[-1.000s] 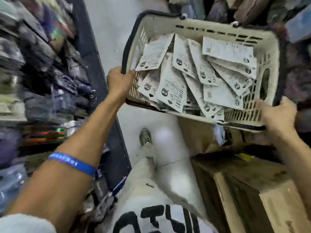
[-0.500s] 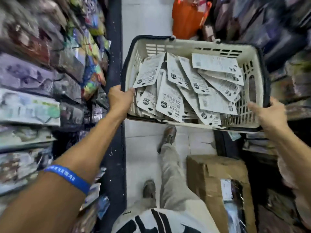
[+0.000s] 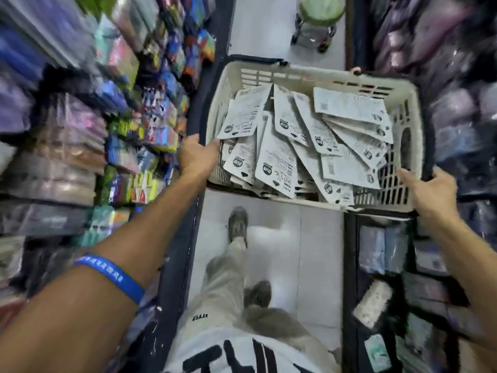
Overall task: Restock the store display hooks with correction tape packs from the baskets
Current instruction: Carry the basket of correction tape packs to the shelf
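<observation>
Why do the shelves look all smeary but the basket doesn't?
In the head view, the colourful shelves on the left and the dark purple goods on the right streak with motion blur; the cream plastic basket gripped by the left hand and right hand looks sharper; wide-angle distortion bends the edges.

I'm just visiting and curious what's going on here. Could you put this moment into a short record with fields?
Place: narrow shop aisle, stocked shelves either side
Carried: cream plastic basket, dark rim
Contents: loose white correction tape packs, printed backs up
Left hand: grips basket's left edge
Right hand: grips right near corner
Ahead: green stool on floor
</observation>
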The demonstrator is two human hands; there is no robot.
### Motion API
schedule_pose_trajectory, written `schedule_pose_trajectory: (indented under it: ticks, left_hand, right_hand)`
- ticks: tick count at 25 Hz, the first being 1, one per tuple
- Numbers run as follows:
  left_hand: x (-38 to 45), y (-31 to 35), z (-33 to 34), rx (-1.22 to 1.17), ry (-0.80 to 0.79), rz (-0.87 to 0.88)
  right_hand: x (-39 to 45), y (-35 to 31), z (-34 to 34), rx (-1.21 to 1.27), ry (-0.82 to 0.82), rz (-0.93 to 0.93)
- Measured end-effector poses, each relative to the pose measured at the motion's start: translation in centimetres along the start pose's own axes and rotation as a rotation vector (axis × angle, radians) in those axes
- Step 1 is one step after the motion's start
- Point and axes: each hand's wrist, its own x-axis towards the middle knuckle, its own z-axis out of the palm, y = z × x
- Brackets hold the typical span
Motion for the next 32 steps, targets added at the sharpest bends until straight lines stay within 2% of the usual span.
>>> schedule_pose_trajectory:
  ticks: [4,7,13,15,19,24,28,32]
  left_hand:
    - [9.8,11.0,5.7,0.021,-0.033,0.083]
    - [20.8,18.2,9.3,-0.031,-0.059,0.101]
    - [39.9,32.9,12.6,-0.022,-0.065,0.041]
    - [45.3,37.7,14.2,0.001,-0.069,0.033]
    - [57.7,45.1,21.0,0.028,-0.042,0.039]
    - [77.6,61.5,29.3,-0.067,-0.028,0.052]
    - [90.2,72.2,32.2,-0.074,-0.047,0.013]
    - [103.0,80.1,35.9,-0.145,-0.009,0.057]
  right_hand:
    - [11.8,-7.8,0.8,0.016,0.023,0.033]
    - [21.9,-14.6,4.7,0.029,0.021,-0.003]
    - [40.8,-30.1,11.2,-0.09,0.06,0.036]
    - [46.7,-33.7,12.9,-0.123,0.025,0.066]
    - [62.6,-40.2,17.5,-0.118,-0.006,0.118]
    - [87.2,-54.2,23.1,-0.114,0.058,0.009]
    - [100.7,-65.1,26.0,-0.212,0.073,-0.036]
    - [111.5,-73.5,31.3,-0.181,0.078,-0.053]
